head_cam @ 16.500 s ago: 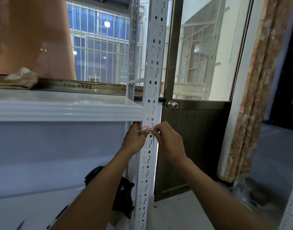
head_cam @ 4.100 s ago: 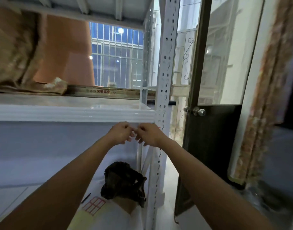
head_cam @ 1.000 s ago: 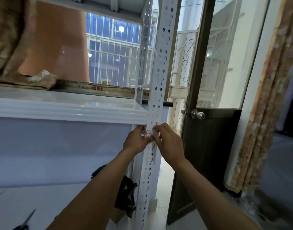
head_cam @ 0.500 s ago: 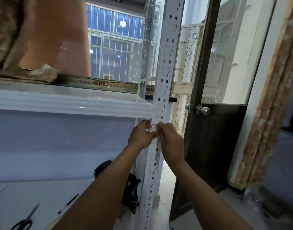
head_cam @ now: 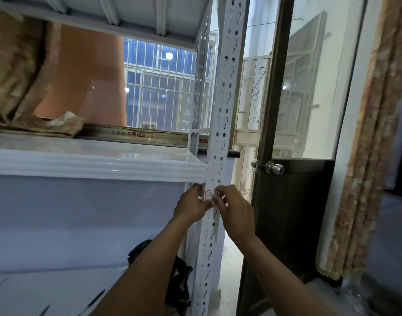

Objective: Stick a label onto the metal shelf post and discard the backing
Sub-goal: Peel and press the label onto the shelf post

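Observation:
A white perforated metal shelf post point(head_cam: 220, 124) runs up the middle of the head view. A small white label with a red border point(head_cam: 208, 194) lies against the post just below the shelf edge. My left hand point(head_cam: 191, 206) is at the label's left side, thumb and fingertips touching it. My right hand point(head_cam: 235, 210) is at its right side, fingertips pinching or pressing its right edge. My right fingers cover part of the label. No backing paper shows.
A white shelf board point(head_cam: 100, 165) meets the post at the left, with crumpled brown material point(head_cam: 36, 119) and a printed box point(head_cam: 136, 134) on it. A dark door with a round knob point(head_cam: 271, 168) stands right of the post, a curtain point(head_cam: 368, 156) beyond. A black bag point(head_cam: 179, 283) lies below.
Both hands stay at the label on the post; the view has tilted upward, and the upper shelf is now in sight. Four seconds ago the hands were left of the post, fingers together.

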